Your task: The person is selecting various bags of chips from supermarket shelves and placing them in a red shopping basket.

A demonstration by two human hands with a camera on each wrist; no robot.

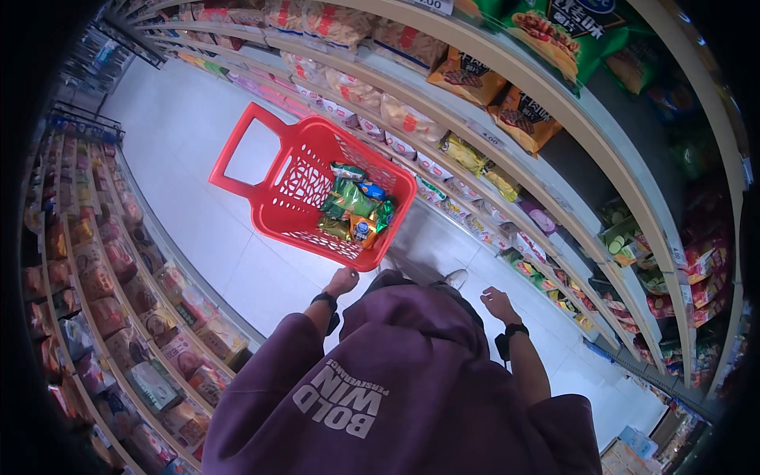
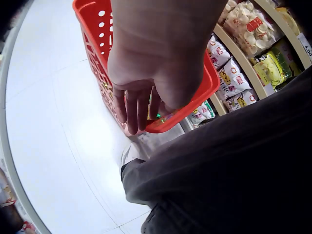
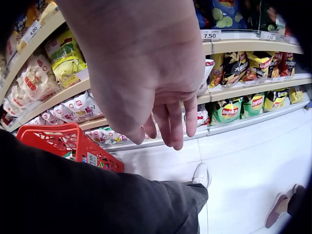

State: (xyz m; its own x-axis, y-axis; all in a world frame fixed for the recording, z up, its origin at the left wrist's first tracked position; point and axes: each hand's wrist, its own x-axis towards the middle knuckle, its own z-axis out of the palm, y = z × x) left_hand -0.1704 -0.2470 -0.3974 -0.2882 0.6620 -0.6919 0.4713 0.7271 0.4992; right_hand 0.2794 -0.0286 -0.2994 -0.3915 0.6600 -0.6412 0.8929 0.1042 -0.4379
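A red shopping basket (image 1: pixel 265 202) with a large handle stands on the floor ahead, with several snack bags (image 1: pixel 352 199) inside, mostly green with a blue and an orange one. My left hand (image 1: pixel 343 281) hangs beside the basket's near corner. In the left wrist view its fingers (image 2: pixel 141 109) point down loosely and overlap the rim, with nothing held. My right hand (image 1: pixel 499 305) hangs at my right side, away from the basket. The right wrist view shows its relaxed fingers (image 3: pixel 175 124) in front of the shelves, holding nothing.
Shelves of snack bags (image 1: pixel 412 119) line the right side of the aisle. Another shelf of packaged goods (image 1: pixel 131 340) runs along the left. White tiled floor (image 1: pixel 174 150) lies between. Another person's shoe (image 3: pixel 276 209) shows at the right wrist view's lower right.
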